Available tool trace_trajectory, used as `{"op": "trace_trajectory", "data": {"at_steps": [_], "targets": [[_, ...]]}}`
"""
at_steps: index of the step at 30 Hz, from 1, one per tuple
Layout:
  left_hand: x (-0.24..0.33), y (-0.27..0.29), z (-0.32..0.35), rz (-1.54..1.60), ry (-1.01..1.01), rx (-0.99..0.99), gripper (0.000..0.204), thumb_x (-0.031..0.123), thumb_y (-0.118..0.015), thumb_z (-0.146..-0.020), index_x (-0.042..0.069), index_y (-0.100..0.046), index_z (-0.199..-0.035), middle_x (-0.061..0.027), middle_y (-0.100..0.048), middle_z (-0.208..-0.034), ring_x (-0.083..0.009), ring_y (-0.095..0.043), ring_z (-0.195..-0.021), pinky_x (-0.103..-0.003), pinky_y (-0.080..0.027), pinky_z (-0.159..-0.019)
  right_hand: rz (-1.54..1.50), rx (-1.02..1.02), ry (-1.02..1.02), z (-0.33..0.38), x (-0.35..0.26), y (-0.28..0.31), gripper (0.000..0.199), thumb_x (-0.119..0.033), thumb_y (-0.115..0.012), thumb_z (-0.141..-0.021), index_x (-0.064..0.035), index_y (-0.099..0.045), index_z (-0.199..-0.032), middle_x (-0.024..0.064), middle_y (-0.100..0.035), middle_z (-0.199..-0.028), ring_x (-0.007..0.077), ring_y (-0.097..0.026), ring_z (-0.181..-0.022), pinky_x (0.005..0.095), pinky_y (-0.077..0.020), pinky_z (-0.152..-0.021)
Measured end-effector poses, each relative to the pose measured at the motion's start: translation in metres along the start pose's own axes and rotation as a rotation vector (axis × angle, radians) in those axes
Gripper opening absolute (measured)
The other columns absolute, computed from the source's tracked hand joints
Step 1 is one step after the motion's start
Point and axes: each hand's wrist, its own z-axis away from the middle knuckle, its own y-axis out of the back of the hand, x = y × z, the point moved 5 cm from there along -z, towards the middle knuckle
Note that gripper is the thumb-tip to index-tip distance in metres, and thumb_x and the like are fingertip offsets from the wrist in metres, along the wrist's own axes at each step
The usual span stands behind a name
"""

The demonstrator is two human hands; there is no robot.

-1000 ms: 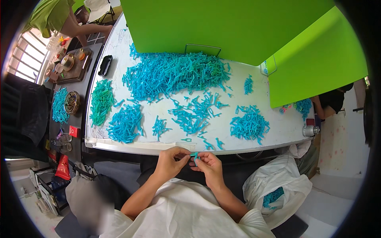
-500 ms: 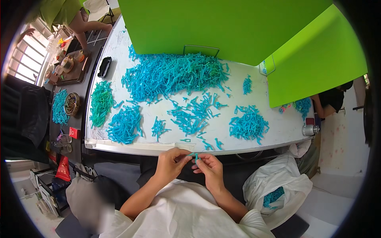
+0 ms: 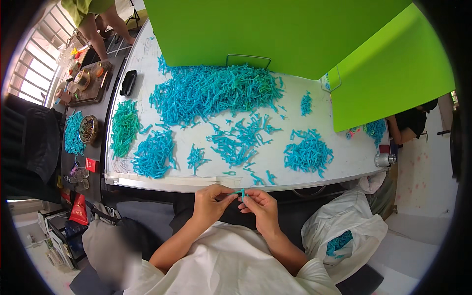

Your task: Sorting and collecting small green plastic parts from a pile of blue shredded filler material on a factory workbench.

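Observation:
Just off the table's near edge, my left hand (image 3: pixel 209 202) and my right hand (image 3: pixel 263 210) meet, fingertips almost touching. Each pinches a small teal plastic clip-like piece; the right one's piece (image 3: pixel 243 193) stands upright, crossing the left one's piece (image 3: pixel 235 192). Whether the two pieces are joined cannot be made out. Beyond my hands lie loose pieces of the same kind: a scattered middle heap (image 3: pixel 238 140), a small cluster (image 3: pixel 196 158), a left pile (image 3: pixel 153 153) and a right pile (image 3: pixel 308 153).
A large teal mound (image 3: pixel 211 93) spreads over the white table (image 3: pixel 275 178) below a green panel (image 3: pixel 255 29). A greener pile (image 3: pixel 125 128) and a black tray (image 3: pixel 129 83) lie left. A white sack (image 3: pixel 314 228) with teal pieces stands at right. Other people are at both far sides.
My hands stay nearly in place, fingers still pinched on the teal pieces; the upright piece has shifted very slightly. At the upper left, another person's legs and arm have moved.

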Motion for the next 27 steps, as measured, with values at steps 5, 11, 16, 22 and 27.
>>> {"op": "trace_trajectory", "data": {"at_steps": [5,11,16,22,27], "targets": [[-0.004,0.0,0.001,0.026,0.037,0.01,0.011,0.006,-0.087,-0.086,0.0,-0.08,-0.092,-0.0067,-0.078,-0.08,-0.0087,-0.07,-0.069,-0.025,-0.056,-0.062,-0.074,-0.013,-0.058,0.001,0.001,0.001,0.022,-0.005,-0.069,-0.1,0.0013,-0.068,-0.121,0.0132,-0.077,-0.105,0.0159,-0.073,-0.082,0.0271,-0.0604,-0.07],[-0.002,-0.003,0.003,0.026,0.037,-0.005,0.011,0.005,-0.087,-0.086,-0.001,-0.079,-0.089,-0.0056,-0.076,-0.078,-0.0078,-0.069,-0.068,-0.024,-0.056,-0.062,0.125,-0.012,0.052,0.004,-0.005,-0.002,0.02,-0.004,-0.071,-0.099,0.0033,-0.07,-0.118,0.0129,-0.077,-0.102,0.0147,-0.073,-0.08,0.0258,-0.0598,-0.067],[-0.019,-0.01,0.005,0.149,0.094,-0.094,0.014,0.008,-0.089,-0.084,0.0,-0.079,-0.09,-0.0073,-0.075,-0.082,-0.008,-0.069,-0.073,-0.025,-0.056,-0.064,0.159,-0.072,0.093,0.004,0.001,0.002,0.019,-0.003,-0.072,-0.098,0.0042,-0.072,-0.116,0.0117,-0.077,-0.099,0.014,-0.073,-0.08,0.0244,-0.0595,-0.069],[0.016,-0.002,-0.021,-0.266,-0.139,0.028,0.029,0.012,-0.091,-0.076,0.006,-0.078,-0.101,-0.0094,-0.07,-0.089,-0.0207,-0.068,-0.073,-0.035,-0.054,-0.066,0.475,0.295,0.351,-0.029,-0.029,0.039,0.018,-0.007,-0.078,-0.093,0.001,-0.075,-0.108,0.006,-0.076,-0.094,0.0104,-0.066,-0.077,0.0248,-0.0521,-0.067],[0.002,-0.006,-0.037,-0.66,-0.321,0.204,0.023,0.012,-0.086,-0.075,0.01,-0.076,-0.096,-0.0086,-0.062,-0.088,-0.0331,-0.062,-0.089,-0.045,-0.05,-0.08,0.879,0.486,0.669,-0.058,-0.069,0.047,0.017,-0.009,-0.081,-0.087,-0.0042,-0.078,-0.103,0.0059,-0.072,-0.095,0.0145,-0.062,-0.082,0.0301,-0.048,-0.066]]}}
